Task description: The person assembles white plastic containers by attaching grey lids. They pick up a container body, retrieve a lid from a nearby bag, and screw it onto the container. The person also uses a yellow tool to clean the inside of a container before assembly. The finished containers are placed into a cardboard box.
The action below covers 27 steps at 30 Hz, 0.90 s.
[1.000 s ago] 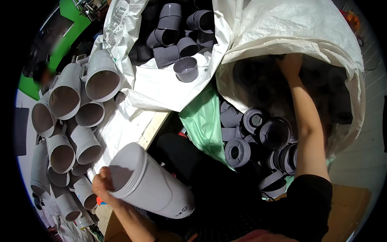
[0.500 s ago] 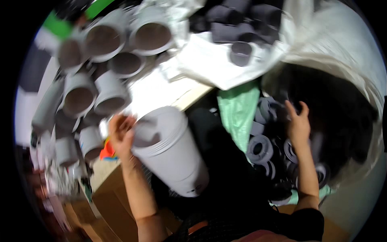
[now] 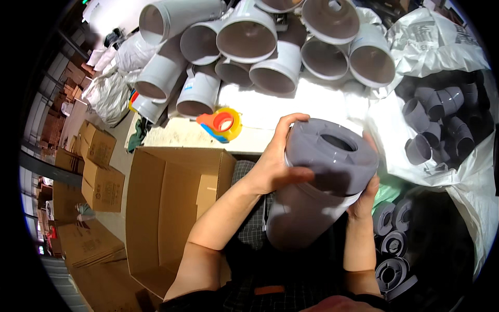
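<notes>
At lower left an open cardboard box (image 3: 171, 208) waits, and at centre the left hand (image 3: 275, 166) and right hand (image 3: 364, 195) close around a grey end cap (image 3: 332, 156) on a white pipe fitting (image 3: 301, 213), which probably seats best pressed squarely.

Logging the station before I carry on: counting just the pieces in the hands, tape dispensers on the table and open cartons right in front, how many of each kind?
Grey cap, held: 1
White pipe section, held: 1
Tape dispenser: 1
Open cardboard box: 1
Total: 4
</notes>
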Tool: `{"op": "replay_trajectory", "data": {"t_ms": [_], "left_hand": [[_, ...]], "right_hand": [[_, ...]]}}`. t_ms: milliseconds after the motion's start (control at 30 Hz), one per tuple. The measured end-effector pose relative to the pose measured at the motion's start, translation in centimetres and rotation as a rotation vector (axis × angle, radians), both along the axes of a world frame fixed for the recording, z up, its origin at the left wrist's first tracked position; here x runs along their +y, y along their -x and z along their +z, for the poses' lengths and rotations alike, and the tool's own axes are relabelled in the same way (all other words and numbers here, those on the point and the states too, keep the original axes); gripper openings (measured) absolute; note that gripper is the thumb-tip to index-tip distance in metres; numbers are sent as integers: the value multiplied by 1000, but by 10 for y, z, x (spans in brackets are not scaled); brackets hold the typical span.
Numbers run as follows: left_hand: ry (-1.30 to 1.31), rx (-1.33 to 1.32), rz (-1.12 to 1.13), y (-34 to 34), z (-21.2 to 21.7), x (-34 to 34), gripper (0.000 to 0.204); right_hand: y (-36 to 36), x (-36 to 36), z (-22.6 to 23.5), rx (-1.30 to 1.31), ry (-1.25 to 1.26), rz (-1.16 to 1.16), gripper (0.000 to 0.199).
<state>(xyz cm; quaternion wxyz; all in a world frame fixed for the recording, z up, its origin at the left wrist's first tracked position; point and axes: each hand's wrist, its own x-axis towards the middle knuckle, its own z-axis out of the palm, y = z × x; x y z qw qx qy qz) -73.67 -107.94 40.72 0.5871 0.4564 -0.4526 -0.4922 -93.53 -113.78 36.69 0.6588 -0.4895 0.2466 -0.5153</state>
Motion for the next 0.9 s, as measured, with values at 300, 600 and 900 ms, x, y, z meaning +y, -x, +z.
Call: {"op": "replay_trajectory", "data": {"t_ms": [300, 600, 900], "left_hand": [[175, 78, 63, 1, -52, 1, 95], [585, -845, 210, 3, -38, -11, 78], [585, -208, 239, 31, -51, -30, 40]], "right_hand": [[-10, -1, -16, 95, 81, -152, 99], [17, -30, -50, 292, 816, -184, 85], [22, -11, 2, 613, 794, -311, 46]]}}
